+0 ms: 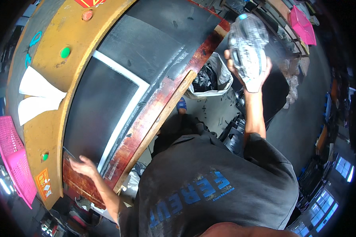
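My right hand (257, 82) is raised to the right of the worktable, fingers and thumb wrapped round the lower end of a plastic-wrapped bundle (248, 45). The bundle is long, shiny and silvery grey; its contents are blurred and cannot be made out. Over the table's near left part, my left hand (84, 166) has its fingers spread and nothing in it. Beside it lies a black sheet (103, 106) with a white L-shaped strip (127, 114) on top. The white strip's lower end is close to my left wrist.
A yellow machine beam (78, 37) with green buttons (65, 52) and white paper (37, 94) borders the table. A wooden rail (158, 122) edges its near side. Beyond stands a white sack (224, 75) of black scraps. Pink baskets (14, 154) and black pieces (233, 134) lie around.
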A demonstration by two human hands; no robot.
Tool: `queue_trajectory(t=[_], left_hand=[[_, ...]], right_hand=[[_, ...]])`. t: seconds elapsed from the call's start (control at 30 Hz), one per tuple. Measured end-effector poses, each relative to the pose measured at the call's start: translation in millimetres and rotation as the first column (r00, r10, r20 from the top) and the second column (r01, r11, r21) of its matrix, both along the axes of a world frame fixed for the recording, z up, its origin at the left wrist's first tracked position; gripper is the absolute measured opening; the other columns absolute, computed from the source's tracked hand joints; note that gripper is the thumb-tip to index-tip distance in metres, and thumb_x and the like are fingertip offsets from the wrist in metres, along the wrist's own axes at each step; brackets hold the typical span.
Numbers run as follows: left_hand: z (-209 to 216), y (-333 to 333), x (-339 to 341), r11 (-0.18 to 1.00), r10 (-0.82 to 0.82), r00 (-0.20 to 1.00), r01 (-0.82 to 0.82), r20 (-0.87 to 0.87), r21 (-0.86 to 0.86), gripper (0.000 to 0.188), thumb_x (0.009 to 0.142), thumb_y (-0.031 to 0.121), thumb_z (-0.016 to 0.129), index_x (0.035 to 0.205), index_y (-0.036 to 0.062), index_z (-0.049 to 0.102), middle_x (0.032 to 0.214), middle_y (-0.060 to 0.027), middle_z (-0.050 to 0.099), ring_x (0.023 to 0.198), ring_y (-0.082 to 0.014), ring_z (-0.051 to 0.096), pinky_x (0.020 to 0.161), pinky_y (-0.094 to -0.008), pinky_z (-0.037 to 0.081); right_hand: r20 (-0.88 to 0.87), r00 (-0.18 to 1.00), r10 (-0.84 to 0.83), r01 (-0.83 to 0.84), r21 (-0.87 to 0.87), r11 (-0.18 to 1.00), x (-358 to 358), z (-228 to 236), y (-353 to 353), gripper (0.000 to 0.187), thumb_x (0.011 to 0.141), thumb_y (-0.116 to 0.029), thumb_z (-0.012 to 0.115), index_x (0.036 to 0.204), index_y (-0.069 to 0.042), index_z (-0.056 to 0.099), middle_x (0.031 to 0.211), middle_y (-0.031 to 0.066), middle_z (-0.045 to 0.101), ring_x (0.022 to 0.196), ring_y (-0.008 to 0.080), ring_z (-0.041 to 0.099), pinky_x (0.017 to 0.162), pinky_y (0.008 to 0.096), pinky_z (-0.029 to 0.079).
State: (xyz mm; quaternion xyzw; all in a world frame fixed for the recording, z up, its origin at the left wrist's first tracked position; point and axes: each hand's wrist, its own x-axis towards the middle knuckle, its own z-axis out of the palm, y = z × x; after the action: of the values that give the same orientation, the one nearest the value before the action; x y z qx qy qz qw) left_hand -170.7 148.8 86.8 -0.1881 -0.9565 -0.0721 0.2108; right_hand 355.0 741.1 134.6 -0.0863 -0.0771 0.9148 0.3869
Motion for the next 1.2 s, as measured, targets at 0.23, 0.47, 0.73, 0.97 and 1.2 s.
queue_trajectory(t=[0.23,0.47,0.73,0.97,1.2], left_hand=[[-23,163,214,0.850,-0.511,0.767,0.383,0.388,0.361,0.050,0.100,0.010,0.066,0.148,-0.0029,0.058,0.142,-0.0263,0.062,0.137,-0.0417,0.057,0.120,-0.0498,0.043],[-43,190,249,0.772,-0.609,0.728,0.456,0.313,0.442,0.049,0.102,0.011,0.065,0.148,-0.0035,0.058,0.142,-0.0262,0.063,0.132,-0.0445,0.059,0.119,-0.0500,0.043],[-82,200,257,0.887,-0.462,0.858,0.442,0.225,0.136,0.051,0.093,0.010,0.062,0.143,-0.0002,0.063,0.131,-0.0188,0.069,0.124,-0.0386,0.063,0.107,-0.0494,0.047],[-66,204,256,0.854,-0.517,0.839,0.492,0.169,0.167,0.049,0.093,0.011,0.063,0.141,-0.0002,0.065,0.130,-0.0180,0.070,0.119,-0.0388,0.065,0.103,-0.0496,0.050],[-71,205,257,0.880,-0.475,0.863,0.459,0.171,0.125,0.049,0.094,0.013,0.064,0.141,0.0003,0.065,0.125,-0.0190,0.070,0.116,-0.0395,0.065,0.101,-0.0501,0.049]], right_hand=[[-0.306,0.868,0.391,-0.402,0.030,0.915,-10,-18,-43,0.104,0.087,-0.053,0.081,0.169,-0.011,0.032,0.160,0.0339,0.040,0.142,0.0629,0.043,0.106,0.0723,0.053],[0.007,0.965,0.263,-0.234,-0.438,0.868,-26,-44,-88,0.090,0.093,-0.057,0.068,0.168,-0.019,0.040,0.169,0.0242,0.039,0.139,0.0635,0.047,0.112,0.0705,0.048],[-0.117,0.983,0.144,-0.149,-0.036,0.988,-8,15,-26,0.116,0.077,-0.043,0.091,0.170,-0.011,0.030,0.164,0.0296,0.040,0.141,0.0623,0.047,0.103,0.0653,0.059],[-0.175,0.953,0.248,-0.298,-0.391,0.871,-30,-61,-73,0.082,0.095,-0.050,0.066,0.165,-0.013,0.045,0.164,0.0257,0.044,0.140,0.0566,0.045,0.108,0.0629,0.052],[0.096,0.991,0.095,-0.084,-0.110,0.990,15,-13,-28,0.106,0.083,-0.059,0.075,0.167,-0.007,0.037,0.164,0.0296,0.043,0.137,0.0629,0.051,0.101,0.0687,0.056]])
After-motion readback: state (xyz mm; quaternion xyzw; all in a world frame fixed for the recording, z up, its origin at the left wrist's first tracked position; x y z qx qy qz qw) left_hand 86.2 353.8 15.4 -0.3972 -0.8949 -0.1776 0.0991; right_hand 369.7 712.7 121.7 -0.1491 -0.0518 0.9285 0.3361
